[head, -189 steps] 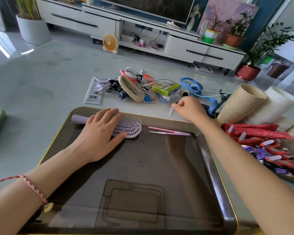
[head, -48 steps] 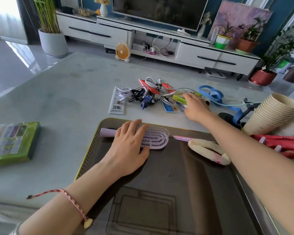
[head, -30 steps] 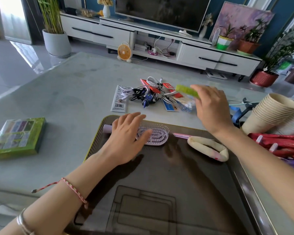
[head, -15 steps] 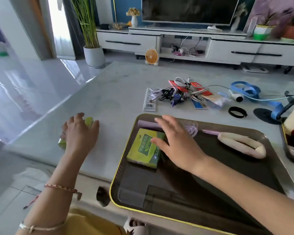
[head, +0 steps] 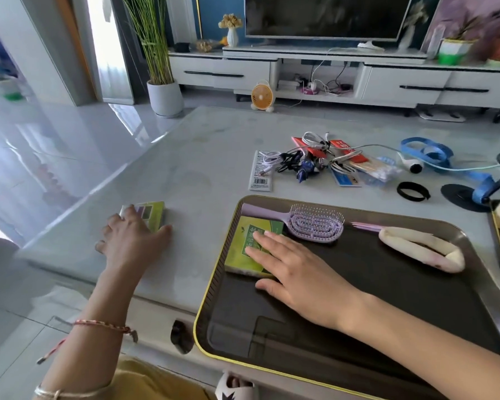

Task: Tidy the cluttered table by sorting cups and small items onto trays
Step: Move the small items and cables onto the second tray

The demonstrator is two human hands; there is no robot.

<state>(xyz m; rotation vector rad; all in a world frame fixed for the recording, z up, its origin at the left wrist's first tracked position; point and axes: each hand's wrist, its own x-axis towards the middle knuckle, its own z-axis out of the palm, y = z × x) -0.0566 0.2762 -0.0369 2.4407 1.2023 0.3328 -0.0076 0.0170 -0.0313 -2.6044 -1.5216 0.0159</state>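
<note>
Four straight, slightly spread fingers (head: 267, 241) of the right hand (head: 298, 272) lay flat on top of a green packet (head: 243, 252), with the thumb stretched along its near edge; nothing was clasped, the hand only pressed down. That packet sat in the near left corner of a dark tray (head: 212, 284) with a yellow rim.

The bent fingers (head: 119, 223) of the left hand (head: 133, 238) were draped over the near end of a green box (head: 153, 213), the thumb set against its right side, so the hand gripped it. This box lay on the pale table (head: 185, 157), left of the tray and well apart from it. That made two green packs, one under each hand.

Besides the packet, the tray held one lilac hairbrush (head: 315, 223) just beyond the right fingertips, what looked like two thin pink sticks (head: 364, 225) to its right, and one cream hair clip (head: 422, 249) beside their ends.

Beyond the tray lay one tangle of cables (head: 315, 160) mixed with small packets too jumbled to count, one barcoded sleeve (head: 260, 174) at its left, one black hair tie (head: 413, 191) and one blue ribbon (head: 433, 154). The edge of a second tray (head: 498, 243) showed at the far right.
</note>
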